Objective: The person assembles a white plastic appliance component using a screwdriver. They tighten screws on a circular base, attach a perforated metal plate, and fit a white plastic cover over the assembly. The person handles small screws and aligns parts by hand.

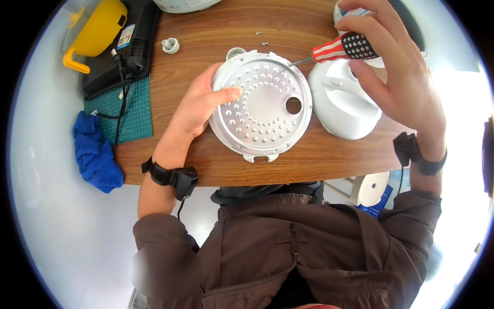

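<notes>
A round, silvery lid plate [265, 100] with rings of dimples and one round hole is held over the table's near part. My left hand [206, 103] grips its left edge, with the thumb on top and the other fingers hidden beneath. A screwdriver [343, 49] with a red, white and dark starred handle slants down from the right, its tip at the plate's upper right rim. My right hand [393, 67] holds the handle loosely between thumb and fingers. Whether a screw sits under the tip is too small to tell.
A white domed lid [346, 100] lies right of the plate. Several small screws [264, 44] and a white cap [171, 46] lie beyond it. At left are a black appliance [123, 56], yellow pot [100, 28], green cutting mat [136, 110], cable [121, 98] and blue cloth [95, 154].
</notes>
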Available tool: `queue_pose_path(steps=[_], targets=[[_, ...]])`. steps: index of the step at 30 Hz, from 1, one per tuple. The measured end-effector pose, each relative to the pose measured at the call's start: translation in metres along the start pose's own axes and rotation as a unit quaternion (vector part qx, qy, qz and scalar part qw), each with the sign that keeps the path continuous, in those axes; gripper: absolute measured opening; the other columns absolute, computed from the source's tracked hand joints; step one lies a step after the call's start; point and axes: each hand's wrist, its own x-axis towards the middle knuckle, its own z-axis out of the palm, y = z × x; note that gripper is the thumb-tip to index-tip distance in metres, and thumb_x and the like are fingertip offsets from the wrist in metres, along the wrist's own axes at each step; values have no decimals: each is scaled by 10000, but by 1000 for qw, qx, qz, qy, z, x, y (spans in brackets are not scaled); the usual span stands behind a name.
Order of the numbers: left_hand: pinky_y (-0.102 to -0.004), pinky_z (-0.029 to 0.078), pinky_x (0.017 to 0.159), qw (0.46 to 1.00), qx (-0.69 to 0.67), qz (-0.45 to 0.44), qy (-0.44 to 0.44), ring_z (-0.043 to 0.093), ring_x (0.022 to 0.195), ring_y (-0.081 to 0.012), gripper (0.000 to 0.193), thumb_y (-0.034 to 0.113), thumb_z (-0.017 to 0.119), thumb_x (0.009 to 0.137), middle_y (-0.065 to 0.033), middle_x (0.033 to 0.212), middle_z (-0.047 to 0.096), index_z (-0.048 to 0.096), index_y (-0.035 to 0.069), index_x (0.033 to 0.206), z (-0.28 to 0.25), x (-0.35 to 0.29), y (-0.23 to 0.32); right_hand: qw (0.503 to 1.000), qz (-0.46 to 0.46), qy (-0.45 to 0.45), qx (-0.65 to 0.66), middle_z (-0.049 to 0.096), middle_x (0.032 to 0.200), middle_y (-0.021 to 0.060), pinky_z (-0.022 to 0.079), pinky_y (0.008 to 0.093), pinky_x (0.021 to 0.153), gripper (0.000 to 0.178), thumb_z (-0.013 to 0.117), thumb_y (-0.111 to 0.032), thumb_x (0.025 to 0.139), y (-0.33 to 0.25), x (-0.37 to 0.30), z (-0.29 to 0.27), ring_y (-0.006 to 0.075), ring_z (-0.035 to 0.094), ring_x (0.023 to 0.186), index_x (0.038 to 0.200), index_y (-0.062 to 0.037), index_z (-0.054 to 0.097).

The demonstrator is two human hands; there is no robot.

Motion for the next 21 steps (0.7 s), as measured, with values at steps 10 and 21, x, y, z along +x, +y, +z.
queue_pose_path(steps=[10,21], targets=[[-359,521,976,1000,6,-1,-3,650,1096,-203,540,73,717,873,-132,1207,659,503,-45,1354,2,-2,4,995,59,-70,-35,632,1125,79,536,344,703,461,708,-38,876,-8,2,-3,268,658,918,1305,-98,549],[-340,538,952,1000,0,-14,-3,660,1085,-184,591,71,731,863,-127,1215,657,483,-35,1388,-1,1,0,994,78,-68,38,619,1064,125,525,347,721,472,680,-51,915,-3,6,-6,233,653,955,1353,-111,515]])
